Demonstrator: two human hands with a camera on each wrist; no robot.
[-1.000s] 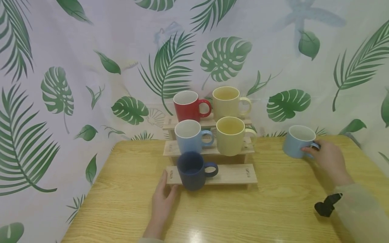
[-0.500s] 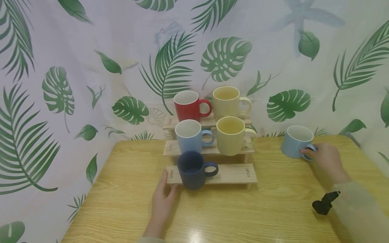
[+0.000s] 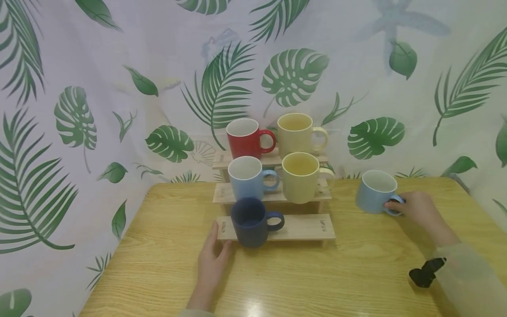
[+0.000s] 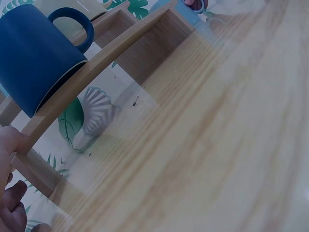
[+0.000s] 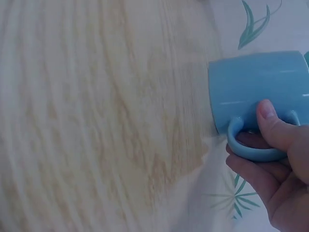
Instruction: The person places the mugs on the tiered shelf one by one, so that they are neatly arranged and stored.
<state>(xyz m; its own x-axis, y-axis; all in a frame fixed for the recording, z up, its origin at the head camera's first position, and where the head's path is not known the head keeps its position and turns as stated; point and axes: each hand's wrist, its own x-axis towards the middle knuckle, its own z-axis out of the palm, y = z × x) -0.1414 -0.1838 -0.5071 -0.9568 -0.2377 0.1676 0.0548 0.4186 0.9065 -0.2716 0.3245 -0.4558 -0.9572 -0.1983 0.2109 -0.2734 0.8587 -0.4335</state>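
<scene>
My right hand [image 3: 421, 215] pinches the handle of a light blue mug [image 3: 374, 193] at the right, thumb on top and fingers through the loop. The right wrist view shows the same mug [image 5: 260, 87] from the side, its handle toward my palm. My left hand [image 3: 214, 262] grips the left end of a three-step wooden stand [image 3: 303, 226], thumb at the front edge. On the lowest step is a dark blue mug [image 3: 250, 226]. Another light blue mug [image 3: 245, 182] and a yellow mug [image 3: 299, 182] occupy the middle step.
Up on the top step are a red mug [image 3: 242, 143] and a second yellow mug [image 3: 294, 138], handles to the right. The stand rests on a wood-grain table [image 3: 166, 246]. A leaf-patterned curtain [image 3: 130, 53] hangs close behind the table's back edge.
My right hand has carried the light blue mug leftward, and slightly nearer to me over the last half second. My left hand and the mugs on the stand have stayed in place.
</scene>
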